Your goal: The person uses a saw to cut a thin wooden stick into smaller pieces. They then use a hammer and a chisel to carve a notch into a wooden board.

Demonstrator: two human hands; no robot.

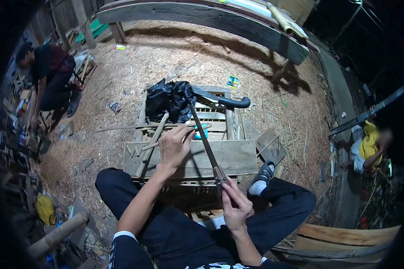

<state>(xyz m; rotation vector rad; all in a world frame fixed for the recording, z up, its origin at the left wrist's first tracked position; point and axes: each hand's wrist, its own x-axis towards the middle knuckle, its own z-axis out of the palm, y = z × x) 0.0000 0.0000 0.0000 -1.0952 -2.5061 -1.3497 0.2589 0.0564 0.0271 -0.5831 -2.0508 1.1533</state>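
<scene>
My left hand (pixel 175 144) is closed around a thin wooden stick (pixel 151 146), whose other end pokes out past the fingers. In my right hand (pixel 236 204) is the lower end of a long, narrow dark blade (pixel 205 143), slanting up and away to the left. Both hands are above a wooden plank (pixel 224 157) laid over a slatted wooden crate (pixel 231 121). A wood strip (pixel 151 154) leans across the plank near my left hand. Beyond lie a crumpled black plastic bag (pixel 168 102) and a machete (pixel 231 102) with a black handle. A blue-and-white packet (pixel 204 131) shows beside my left hand.
A heavy wooden beam (pixel 202 20) crosses the far side. One person (pixel 54 74) crouches at left; another in yellow (pixel 368 145) is at right. A round pole (pixel 58 235) juts in at lower left. Shavings cover the ground (pixel 134 67).
</scene>
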